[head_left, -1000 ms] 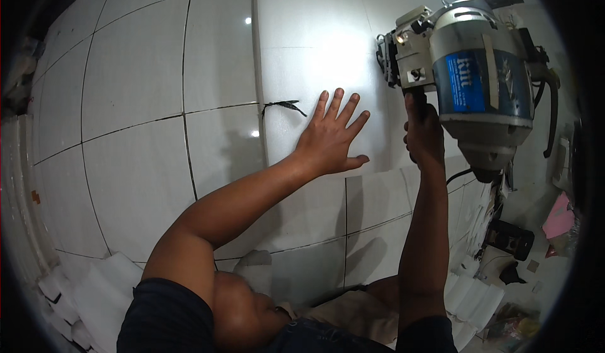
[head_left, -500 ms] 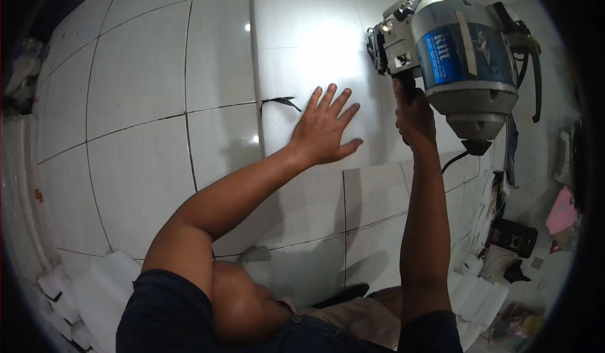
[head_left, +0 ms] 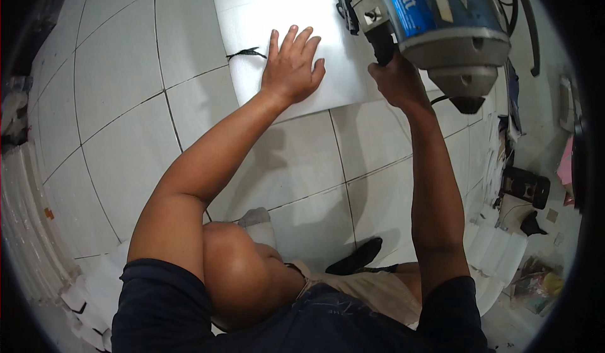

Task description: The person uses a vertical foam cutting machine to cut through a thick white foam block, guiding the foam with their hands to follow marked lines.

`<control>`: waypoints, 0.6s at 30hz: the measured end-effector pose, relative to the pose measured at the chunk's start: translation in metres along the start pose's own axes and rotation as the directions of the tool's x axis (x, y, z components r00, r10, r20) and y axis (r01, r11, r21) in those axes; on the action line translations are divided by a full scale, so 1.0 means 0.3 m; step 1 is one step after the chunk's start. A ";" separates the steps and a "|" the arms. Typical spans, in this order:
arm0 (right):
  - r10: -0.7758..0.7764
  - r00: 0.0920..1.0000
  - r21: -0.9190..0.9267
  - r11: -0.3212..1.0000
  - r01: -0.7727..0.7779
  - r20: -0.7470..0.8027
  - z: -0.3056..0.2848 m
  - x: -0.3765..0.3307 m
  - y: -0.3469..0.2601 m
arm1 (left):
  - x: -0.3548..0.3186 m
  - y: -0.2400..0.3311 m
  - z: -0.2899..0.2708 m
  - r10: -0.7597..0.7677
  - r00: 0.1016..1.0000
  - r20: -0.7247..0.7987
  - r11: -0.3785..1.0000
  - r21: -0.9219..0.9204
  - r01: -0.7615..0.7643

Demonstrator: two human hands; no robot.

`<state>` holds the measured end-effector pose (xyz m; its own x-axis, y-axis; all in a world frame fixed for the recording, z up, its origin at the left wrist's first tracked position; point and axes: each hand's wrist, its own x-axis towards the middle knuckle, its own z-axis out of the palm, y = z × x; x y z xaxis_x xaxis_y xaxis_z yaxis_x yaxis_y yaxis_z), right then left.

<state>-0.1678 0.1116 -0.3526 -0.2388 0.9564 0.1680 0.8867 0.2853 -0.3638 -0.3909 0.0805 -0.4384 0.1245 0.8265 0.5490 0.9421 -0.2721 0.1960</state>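
My left hand (head_left: 293, 69) lies flat on a white foam sheet (head_left: 340, 91), fingers spread and pointing away from me. Just left of its fingertips, a thin black frayed strip (head_left: 247, 52) rests across the sheet's left edge. My right hand (head_left: 400, 85) is at the black handle of an upright electric cloth cutting machine (head_left: 457, 53). Its fingers are mostly hidden round the handle, and the thumb sticks out to the left. The machine has a large blue and grey motor, cut off by the top of the picture. Its blade and base are hidden.
Pale floor tiles (head_left: 120, 110) surround the sheet. A dark cord (head_left: 439, 99) runs behind the motor. White wrapped material (head_left: 28, 214) is piled at the left. At the right lie a black box-like object (head_left: 525, 188) and plastic bags (head_left: 535, 285). My bent knee (head_left: 236, 268) is close below.
The whole view has shifted, so the sheet, hands and machine sit higher in it. My right hand has slid back along the handle. My left hand stays on the same spot of the sheet.
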 end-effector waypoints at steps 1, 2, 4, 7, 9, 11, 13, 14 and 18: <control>0.016 1.000 -0.002 1.000 -0.016 0.005 -0.010 -0.049 0.011 | 0.002 0.008 0.006 -0.006 1.000 0.002 1.000 -0.024 0.006; 0.070 0.996 0.014 0.997 -0.071 0.050 -0.022 -0.094 0.022 | 0.006 0.015 0.012 -0.015 1.000 0.000 0.999 -0.045 0.015; 0.127 0.986 0.033 0.991 -0.131 0.106 -0.030 -0.190 0.043 | 0.000 0.017 0.019 -0.016 1.000 0.015 0.999 -0.043 0.017; 0.119 0.983 0.063 0.990 -0.128 0.137 -0.023 -0.348 0.106 | -0.006 0.005 0.019 -0.006 0.999 -0.031 0.999 -0.032 0.005; 0.042 0.997 0.206 0.977 -0.056 0.072 0.015 -0.469 0.202 | -0.009 0.007 0.020 -0.002 0.999 -0.038 0.998 -0.061 -0.001; 0.005 1.000 0.049 0.999 -0.004 -0.018 0.023 -0.573 0.250 | -0.005 0.008 0.024 0.019 0.996 -0.088 0.995 -0.096 -0.028; -0.094 0.975 -0.377 0.926 0.010 -0.203 0.005 -0.690 0.238 | -0.002 0.011 0.030 0.017 0.991 -0.132 0.991 -0.126 -0.034; -0.084 0.976 -0.367 0.930 0.004 -0.200 -0.010 -0.726 0.229 | -0.006 0.002 0.031 0.021 0.990 -0.142 0.992 -0.121 -0.039; 0.134 0.991 -0.248 0.960 -0.130 0.000 -0.040 -0.833 0.289 | -0.003 -0.018 0.038 0.042 0.977 -0.210 0.987 -0.141 -0.073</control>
<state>-0.0266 -0.1035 -0.4150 -0.1181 0.9860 0.1181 0.9805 0.1346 -0.1434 -0.3925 0.0869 -0.4493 0.0961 0.6922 0.7153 0.8770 -0.3988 0.2681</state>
